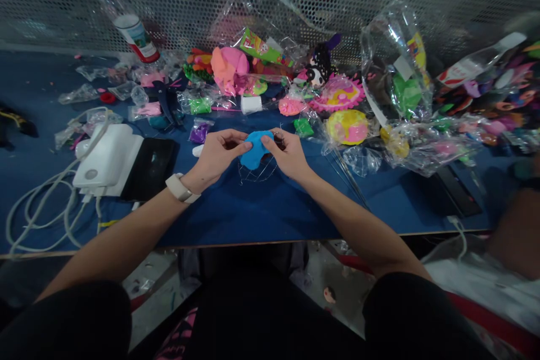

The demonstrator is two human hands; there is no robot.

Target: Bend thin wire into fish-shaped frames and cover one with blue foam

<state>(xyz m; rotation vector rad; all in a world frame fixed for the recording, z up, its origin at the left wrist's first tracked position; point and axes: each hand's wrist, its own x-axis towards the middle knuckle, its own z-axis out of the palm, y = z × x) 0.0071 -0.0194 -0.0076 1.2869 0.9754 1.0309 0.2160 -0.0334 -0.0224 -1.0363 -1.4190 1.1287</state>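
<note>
A flattened piece of bright blue modelling clay (253,152) is held between my two hands above the near middle of the table. My left hand (220,153) pinches its left edge between thumb and fingers. On the opposite side my right hand (289,152) grips the clay, with the thumb pressed on its upper right part. A thin wire mesh frame (262,172) shows beneath and behind the clay; whether the fingers also hold it I cannot tell. Just left of my left hand lies a small white object (197,151), and a purple clay packet (201,130) sits behind it.
White chargers (105,160) with coiled cables and a black phone (149,169) lie at left. Clay figures, including a pink one (230,67), and plastic bags line the back by a perforated metal screen (177,5). Another phone (453,191) and a person's arm (518,230) are at right.
</note>
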